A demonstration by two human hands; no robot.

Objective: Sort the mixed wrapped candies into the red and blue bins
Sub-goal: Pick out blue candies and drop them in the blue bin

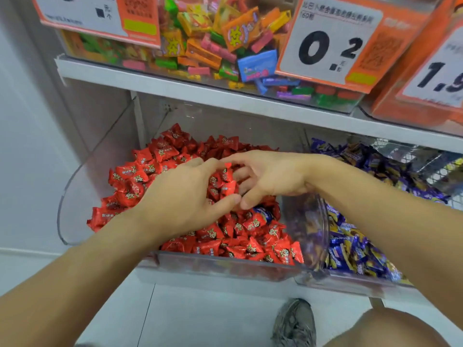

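- Red wrapped candies are filling the clear bin at the left end of the lower shelf, heaped almost to its rim.
- Blue and purple candies are sitting in the neighbouring bin just to the right, touching along the shared clear wall.
- Both hands are working over the red pile: the left hand is curling its fingers round a clutch of red candies, and the right hand is reaching across with fingers bent, meeting the left at the thumbs; I cannot tell whether it is pinching a piece.
- One stray blue candy is lying among the red ones, just below the hands.
- Sorting is looking mostly done, to my eye: the bins are reading nearly pure in colour, with that blue stray, and perhaps others buried underneath, left to move across.
- Mixed bright sweets are lying behind price cards on the shelf above.
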